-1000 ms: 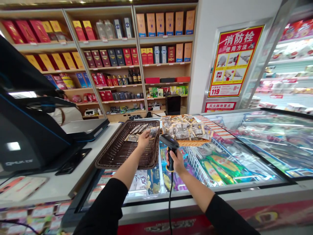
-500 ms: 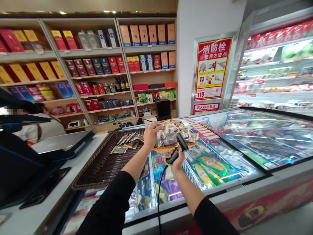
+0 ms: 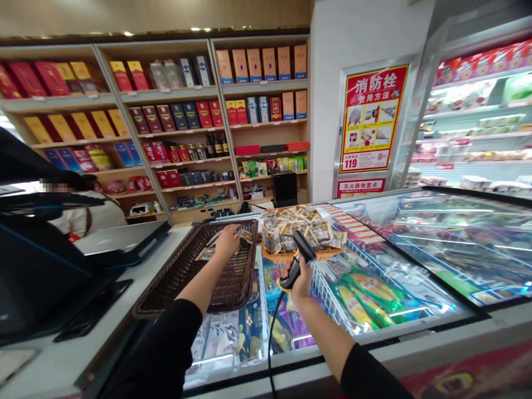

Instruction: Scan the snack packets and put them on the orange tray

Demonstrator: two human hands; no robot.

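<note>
1. Across the glass-topped freezer lay a dark wicker basket with small packets inside, just beside an orange basket heaped with more; a barcode scanner was held up before the latter.
2. White counter space adjoined on the left; beyond stood shelves of boxes and bottles, a person in white and, rightward, a red poster.
3. Of the hands, the left hand reached palm-down into the dark basket's far half, fingers at the packets; whether they pinched any, I could not tell.
4. The right hand gripped the scanner's handle, its forearm slanting up from the lower right.
</note>
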